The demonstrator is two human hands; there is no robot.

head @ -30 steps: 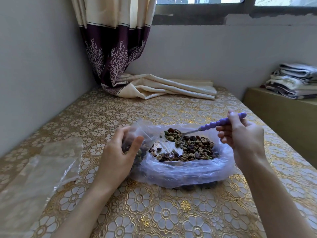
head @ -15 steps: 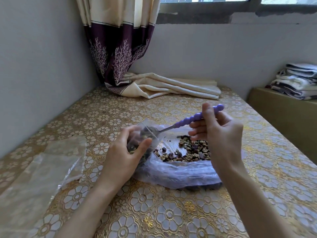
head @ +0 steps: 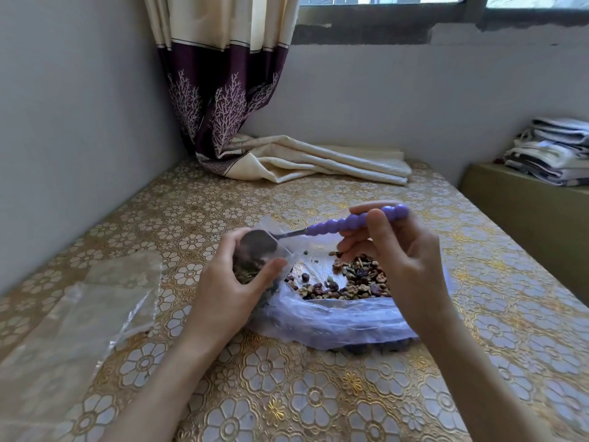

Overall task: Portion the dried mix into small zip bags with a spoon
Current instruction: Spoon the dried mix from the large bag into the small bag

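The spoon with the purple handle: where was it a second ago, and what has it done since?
The spoon, gripped by the right hand, left the dried mix in the big plastic bag and swung left; its bowl now sits in the mouth of the small zip bag. The left hand held that bag throughout. The big bag and the spare bags stayed put.

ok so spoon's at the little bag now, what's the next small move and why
Probably tip the spoon so its load slides into the small zip bag. The bowl sits at the bag's open mouth, which the left hand holds open, while the right hand pinches the purple handle. The bag looks only partly filled.
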